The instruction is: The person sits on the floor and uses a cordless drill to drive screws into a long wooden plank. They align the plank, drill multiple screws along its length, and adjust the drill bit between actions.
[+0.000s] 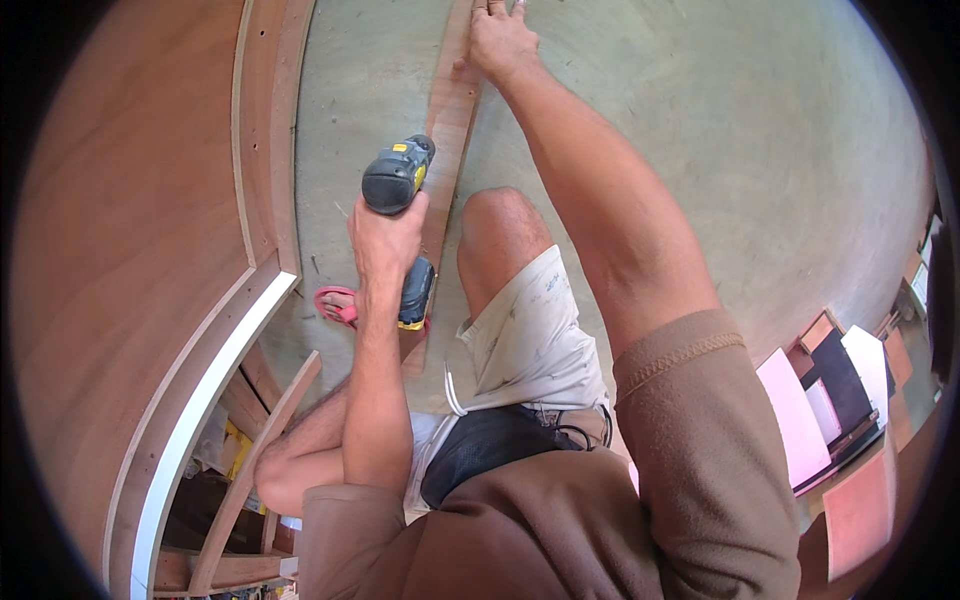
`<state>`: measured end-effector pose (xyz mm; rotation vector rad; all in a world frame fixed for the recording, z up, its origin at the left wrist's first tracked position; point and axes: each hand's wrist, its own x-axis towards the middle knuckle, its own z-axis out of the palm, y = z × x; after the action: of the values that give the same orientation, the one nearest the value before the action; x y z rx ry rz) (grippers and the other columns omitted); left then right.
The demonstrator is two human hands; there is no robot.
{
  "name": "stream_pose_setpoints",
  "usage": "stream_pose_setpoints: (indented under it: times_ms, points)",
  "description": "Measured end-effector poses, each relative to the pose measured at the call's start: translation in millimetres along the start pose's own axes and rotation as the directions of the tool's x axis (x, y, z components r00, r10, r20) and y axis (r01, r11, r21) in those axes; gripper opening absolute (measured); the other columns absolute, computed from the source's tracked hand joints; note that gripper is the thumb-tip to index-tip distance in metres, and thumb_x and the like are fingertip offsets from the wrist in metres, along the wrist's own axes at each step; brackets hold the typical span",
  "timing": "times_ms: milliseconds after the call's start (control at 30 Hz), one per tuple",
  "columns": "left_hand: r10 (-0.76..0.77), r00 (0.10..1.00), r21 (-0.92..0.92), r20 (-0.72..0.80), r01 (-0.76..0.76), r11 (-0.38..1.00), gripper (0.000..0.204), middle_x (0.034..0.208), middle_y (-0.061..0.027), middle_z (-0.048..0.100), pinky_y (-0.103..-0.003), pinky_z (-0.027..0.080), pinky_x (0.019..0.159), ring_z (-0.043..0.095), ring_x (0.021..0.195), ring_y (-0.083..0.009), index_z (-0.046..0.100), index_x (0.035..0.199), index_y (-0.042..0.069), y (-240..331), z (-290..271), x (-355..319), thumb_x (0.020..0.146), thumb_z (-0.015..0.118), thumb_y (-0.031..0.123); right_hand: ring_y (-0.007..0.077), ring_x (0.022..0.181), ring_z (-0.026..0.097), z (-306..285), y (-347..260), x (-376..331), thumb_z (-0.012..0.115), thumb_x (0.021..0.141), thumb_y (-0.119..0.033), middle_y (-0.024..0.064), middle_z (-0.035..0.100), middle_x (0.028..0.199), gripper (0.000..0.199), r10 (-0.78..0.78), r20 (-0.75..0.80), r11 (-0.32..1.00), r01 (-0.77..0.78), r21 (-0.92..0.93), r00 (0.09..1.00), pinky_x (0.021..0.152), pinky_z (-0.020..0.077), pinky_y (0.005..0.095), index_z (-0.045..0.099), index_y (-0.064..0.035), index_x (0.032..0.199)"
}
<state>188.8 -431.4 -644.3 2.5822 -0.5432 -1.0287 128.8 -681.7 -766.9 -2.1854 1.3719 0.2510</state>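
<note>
My left hand (pixel 388 243) is closed round the handle of a cordless drill (pixel 395 180), dark grey and black with yellow parts. Its battery sticks out below my wrist, and the drill's front end points away from me over a long wooden board (pixel 455 110). Whether the tip touches the wood is hidden. Farther up, at the top edge of the view, my right hand (pixel 503 42) grips the board along its right side. Its fingertips are partly cut off by the frame.
A large brown wooden panel (pixel 160 180) with a framed edge stands at my left. Below it are a curved wooden strip (pixel 255 470) and a white edge strip (pixel 215 410). My bent knee (pixel 505 225) is beside the board. Flat panels (pixel 835 380) lean at the right.
</note>
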Motion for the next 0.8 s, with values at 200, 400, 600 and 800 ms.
stream_pose_setpoints:
  times_ms: [200,400,600,800]
  points:
    - [0.037,0.999,-0.023,-0.012,-0.038,0.999,0.047,0.097,-0.0206,0.076,-0.047,0.056,0.086,0.074,0.096,-0.0368,0.067,0.124,0.006,16,4,-12,0.082,0.077,0.025,0.0497,0.155,0.028,4,5,-1,0.090,0.076,-0.026,0.0153,0.003,0.178,0.124,-0.008,-0.011,1.000,0.008,-0.018,1.000,0.110,0.0516,0.0538,0.011,-0.0053,0.169]
    - [-0.005,1.000,-0.005,-0.010,0.005,1.000,0.042,0.091,-0.0184,0.076,-0.044,0.057,0.079,0.074,0.086,-0.0307,0.072,0.114,0.001,14,-1,-11,0.082,0.079,0.027,0.0499,0.155,0.028,13,2,4,0.088,0.078,-0.027,0.0146,0.005,0.178,0.119,-0.007,-0.028,1.000,0.007,-0.008,1.000,0.110,0.0510,0.0552,0.013,-0.0057,0.168]
    - [0.020,0.995,-0.189,-0.094,-0.038,0.981,0.034,0.078,-0.0070,0.071,-0.035,0.053,0.064,0.068,0.067,-0.0160,0.073,0.104,0.000,-23,-18,-47,0.087,0.081,0.028,0.0505,0.154,0.030,44,20,21,0.087,0.079,-0.026,0.0149,0.005,0.178,0.119,-0.020,-0.095,0.999,0.017,-0.034,0.995,0.112,0.0496,0.0558,0.011,-0.0056,0.169]
    - [-0.047,0.999,-0.345,0.016,0.049,0.937,0.056,0.113,-0.0130,0.074,-0.037,0.054,0.093,0.070,0.099,-0.0193,0.059,0.139,-0.002,-16,-56,-65,0.091,0.080,0.019,0.0479,0.149,0.036,28,23,-6,0.083,0.082,-0.036,0.0175,0.023,0.171,0.105,-0.109,-0.200,0.990,0.124,0.066,0.974,0.111,0.0482,0.0559,0.024,-0.0037,0.164]
